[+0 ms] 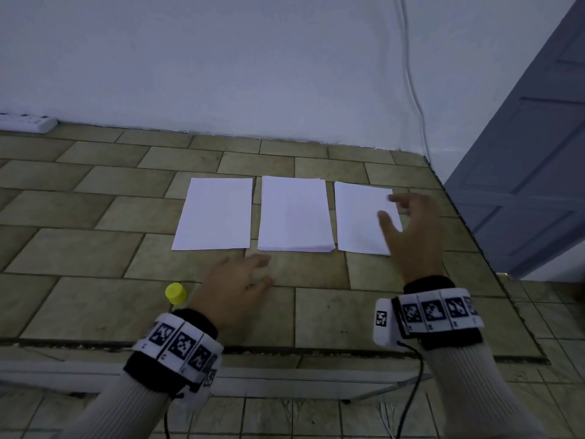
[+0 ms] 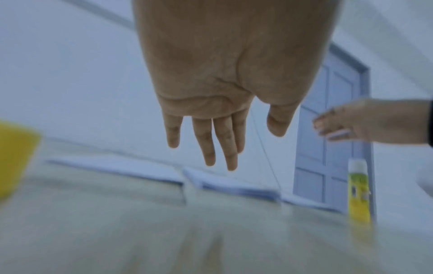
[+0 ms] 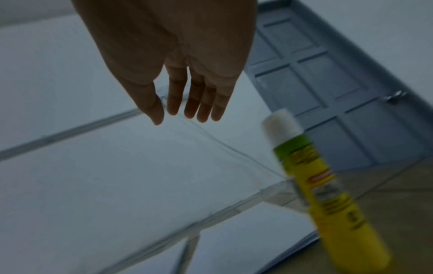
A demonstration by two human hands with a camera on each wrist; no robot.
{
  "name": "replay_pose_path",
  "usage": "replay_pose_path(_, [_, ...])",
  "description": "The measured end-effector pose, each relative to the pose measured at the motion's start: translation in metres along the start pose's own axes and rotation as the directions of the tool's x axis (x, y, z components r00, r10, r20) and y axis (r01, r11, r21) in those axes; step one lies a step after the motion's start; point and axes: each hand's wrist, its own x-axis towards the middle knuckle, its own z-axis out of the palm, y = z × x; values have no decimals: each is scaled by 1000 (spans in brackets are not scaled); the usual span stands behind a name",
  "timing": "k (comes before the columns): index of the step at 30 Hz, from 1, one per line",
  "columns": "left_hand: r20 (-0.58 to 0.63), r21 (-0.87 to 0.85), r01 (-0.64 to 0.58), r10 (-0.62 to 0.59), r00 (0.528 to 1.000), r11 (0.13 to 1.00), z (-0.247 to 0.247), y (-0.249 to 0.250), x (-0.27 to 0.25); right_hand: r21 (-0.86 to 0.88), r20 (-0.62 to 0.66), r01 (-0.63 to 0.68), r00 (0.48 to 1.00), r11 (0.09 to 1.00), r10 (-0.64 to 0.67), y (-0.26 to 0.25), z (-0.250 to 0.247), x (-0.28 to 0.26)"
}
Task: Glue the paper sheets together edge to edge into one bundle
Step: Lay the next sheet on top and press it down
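Three lots of white paper lie side by side, with narrow gaps between them, on a tabletop patterned like olive-brown tiles. The left sheet lies beyond the left hand, the middle stack, whose near edge shows several layers, lies between the two hands and beyond them, and the right sheet lies partly under the right hand. The left hand hangs palm down just above the table, near the front edge of the middle stack, with its fingers straight and loosely spread; it holds nothing and is not touching any paper. The right hand hovers over the right side of the right sheet, its fingers relaxed and slightly apart and the thumb out to the side, also empty; whether it grazes the paper cannot be told. A yellow cap stands on the table just beside the left wrist, on its outer side. An uncapped glue stick, with a yellow and green body and its white glue tip exposed, stands upright on the table just to the outer side of the right hand, near the right sheet; the head view does not show it, as the hand covers that spot. Both wrists wear black bands with black-and-white marker tags. A white power strip lies far beyond the left hand, against the white wall, and a grey-blue panelled door stands beyond the right hand.
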Motion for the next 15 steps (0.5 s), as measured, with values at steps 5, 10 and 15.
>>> replay_pose_path(5, [-138, 17, 74, -71, 988, 997, -32, -5, 34, -26, -75, -419, 906, 908, 416, 29, -31, -8])
replay_pose_path(10, [-29, 306, 314, -321, 947, 899, -25, -34, 78, -41, 85, -599, 796, 800, 600, 57, -21, -24])
replay_pose_path(15, [61, 454, 327, -395, 917, 829, -7, -48, 94, -127, 131, -548, 817, 827, 562, 64, -8, -32])
